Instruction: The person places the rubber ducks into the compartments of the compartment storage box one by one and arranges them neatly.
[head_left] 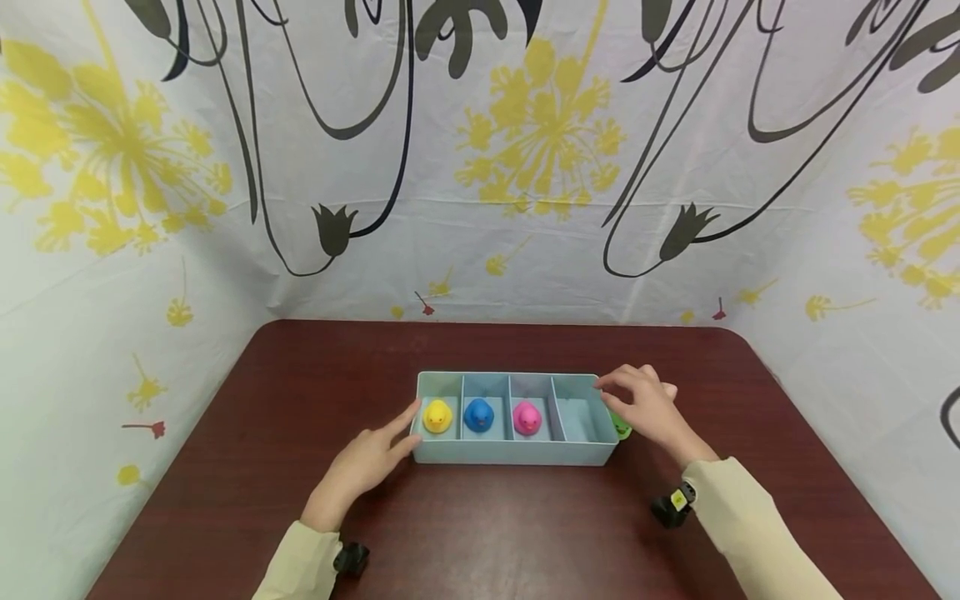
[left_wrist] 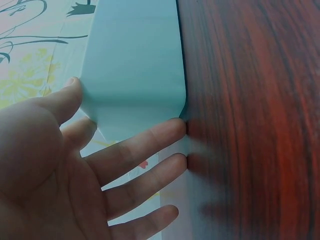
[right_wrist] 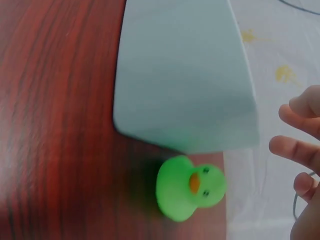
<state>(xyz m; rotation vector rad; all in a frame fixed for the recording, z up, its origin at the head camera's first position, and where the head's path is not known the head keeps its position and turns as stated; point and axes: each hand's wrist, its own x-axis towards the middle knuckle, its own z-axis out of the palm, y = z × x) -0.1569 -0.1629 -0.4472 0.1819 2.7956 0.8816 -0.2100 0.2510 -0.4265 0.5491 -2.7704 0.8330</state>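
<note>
A pale blue box (head_left: 514,453) with a row of compartments lies on the table. Inside it sit a yellow duck (head_left: 437,417), a blue duck (head_left: 478,415) and a pink duck (head_left: 527,418), each in its own compartment; the rightmost compartment holds nothing. My left hand (head_left: 365,460) touches the box's left end with spread, fairly straight fingers. Over the right end hovers my right hand (head_left: 647,407), fingers loosely bent and nothing between them. A green duck (right_wrist: 172,192) stands on the table just beside that end, partly hidden behind the hand in the head view.
The dark red wooden table (head_left: 480,533) has rounded far corners. Behind and around it hangs a white cloth (head_left: 540,275) with yellow flowers and dark stems. Each sleeve cuff carries a small black wrist camera (head_left: 672,504).
</note>
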